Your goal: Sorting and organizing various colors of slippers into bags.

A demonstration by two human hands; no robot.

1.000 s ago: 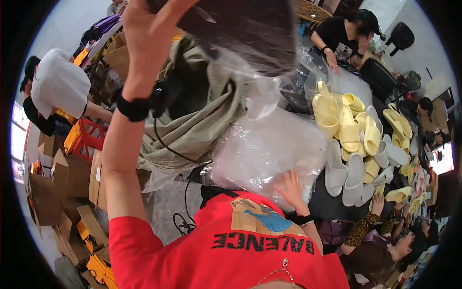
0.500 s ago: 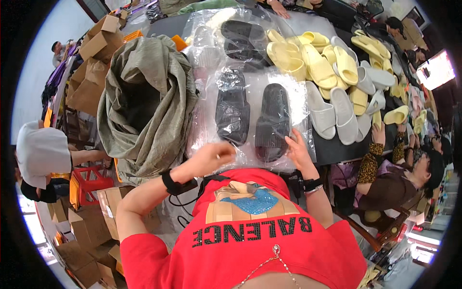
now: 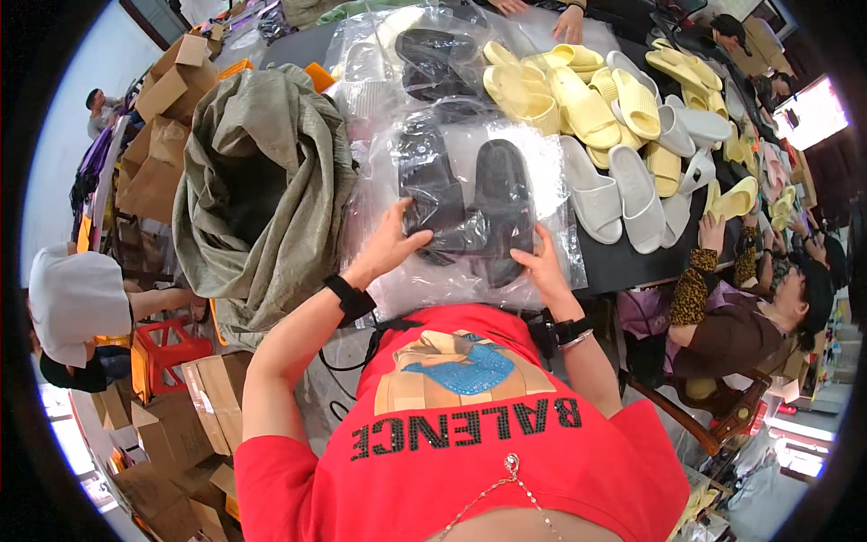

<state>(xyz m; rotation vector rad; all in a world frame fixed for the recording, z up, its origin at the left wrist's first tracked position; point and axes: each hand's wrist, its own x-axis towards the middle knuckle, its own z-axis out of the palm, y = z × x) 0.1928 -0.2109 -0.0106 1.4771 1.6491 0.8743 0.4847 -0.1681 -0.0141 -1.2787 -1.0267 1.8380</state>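
A pair of black slide slippers lies side by side in front of me, the left slipper [image 3: 432, 172] and the right slipper [image 3: 502, 181], with a clear plastic bag [image 3: 553, 203] around them. My left hand [image 3: 388, 244] grips the near left edge of the pair through the film, thumb toward me. At the near right edge, my right hand [image 3: 544, 267] holds the right slipper, thumb and fingers on its side. More clear bags lie beneath. Beyond them sits another bagged black pair [image 3: 438, 63].
A grey-green woven sack [image 3: 257, 190] stands open at my left. Yellow slippers [image 3: 591, 113] and light grey slippers [image 3: 639, 199] are piled on the dark table at right. A co-worker's hand [image 3: 713, 230] touches the pile's near edge. Cardboard boxes [image 3: 163, 434] and a red stool [image 3: 167, 348] are at left.
My left hand has moved from hovering near the bag onto the left slipper's side. My right hand stays at the right slipper. The two slippers now sit closer together.
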